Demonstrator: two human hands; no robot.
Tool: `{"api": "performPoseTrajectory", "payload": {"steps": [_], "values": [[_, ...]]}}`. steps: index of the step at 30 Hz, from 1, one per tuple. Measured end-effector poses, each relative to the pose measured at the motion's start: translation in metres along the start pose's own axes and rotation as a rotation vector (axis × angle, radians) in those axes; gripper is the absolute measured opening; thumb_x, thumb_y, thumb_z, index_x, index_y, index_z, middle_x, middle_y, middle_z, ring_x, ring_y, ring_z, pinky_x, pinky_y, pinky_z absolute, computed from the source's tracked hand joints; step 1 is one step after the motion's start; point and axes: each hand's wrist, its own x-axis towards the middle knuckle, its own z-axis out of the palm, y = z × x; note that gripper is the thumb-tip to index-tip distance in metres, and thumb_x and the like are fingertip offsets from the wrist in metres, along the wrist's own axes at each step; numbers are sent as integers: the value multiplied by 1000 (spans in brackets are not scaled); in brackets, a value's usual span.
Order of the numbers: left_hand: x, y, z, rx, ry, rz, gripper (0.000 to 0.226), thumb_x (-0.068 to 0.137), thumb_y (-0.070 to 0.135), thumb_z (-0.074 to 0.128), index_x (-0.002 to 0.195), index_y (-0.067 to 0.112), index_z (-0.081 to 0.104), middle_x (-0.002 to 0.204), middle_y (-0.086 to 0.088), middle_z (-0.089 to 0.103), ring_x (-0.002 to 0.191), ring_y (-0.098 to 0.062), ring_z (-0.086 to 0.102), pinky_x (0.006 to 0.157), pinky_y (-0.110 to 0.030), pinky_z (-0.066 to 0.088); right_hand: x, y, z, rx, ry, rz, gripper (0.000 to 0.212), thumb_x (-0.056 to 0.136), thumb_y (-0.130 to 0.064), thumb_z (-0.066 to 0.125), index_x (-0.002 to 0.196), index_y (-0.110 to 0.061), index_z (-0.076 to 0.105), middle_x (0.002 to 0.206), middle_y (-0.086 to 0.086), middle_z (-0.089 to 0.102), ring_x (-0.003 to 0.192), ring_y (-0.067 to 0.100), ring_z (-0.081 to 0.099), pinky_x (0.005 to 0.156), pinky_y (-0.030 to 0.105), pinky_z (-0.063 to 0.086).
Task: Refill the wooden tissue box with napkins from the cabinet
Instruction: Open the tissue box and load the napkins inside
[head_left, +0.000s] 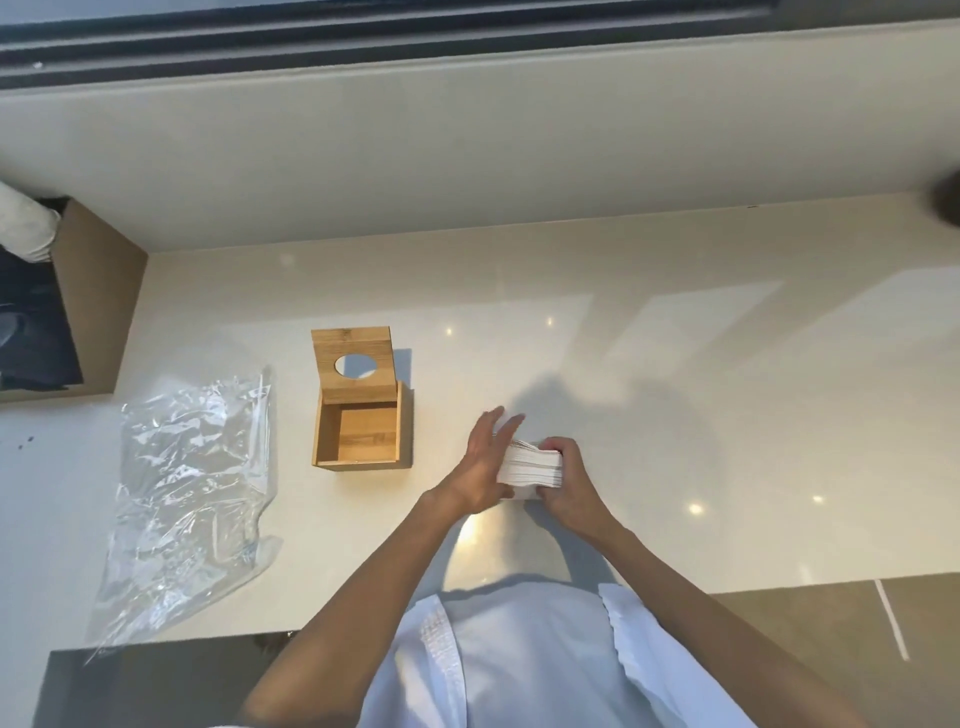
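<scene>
One white napkin stack (530, 465) is squared: gripped by right-hand fingers (558, 451), steadied by flat left-hand fingers (493, 431). Next, likely transfer leftward into the open, empty bamboo tissue box (358, 434).

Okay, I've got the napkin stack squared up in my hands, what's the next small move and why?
Probably carry the napkin stack leftward and lower it into the wooden tissue box. Its lid stands open, the inside looks empty, and your left hand and right hand already hold the stack from both sides.
</scene>
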Motion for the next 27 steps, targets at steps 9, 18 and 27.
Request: {"api": "performPoseTrajectory", "payload": {"steps": [9,18,27], "values": [[-15,-13,40,-216,143,-1,84,80,14,74,145,13,22,142,1,24,134,-12,25,117,-25,26,-10,-1,6,148,2,57,101,79,5,60,154,-18,-4,155,5,19,136,3,36,104,14,36],[-5,-14,21,-684,100,-332,80,84,20,70,143,30,17,132,-8,49,120,-24,55,103,-41,48,3,-3,-17,280,61,121,70,86,-14,70,144,-29,35,131,2,58,116,12,60,94,28,51],[50,6,-33,-302,-54,-722,75,90,39,57,152,26,17,142,-14,28,107,-37,60,76,-38,60,73,-53,-37,-523,-152,301,67,85,-31,66,146,-19,41,150,7,37,138,27,35,108,39,37]]}}
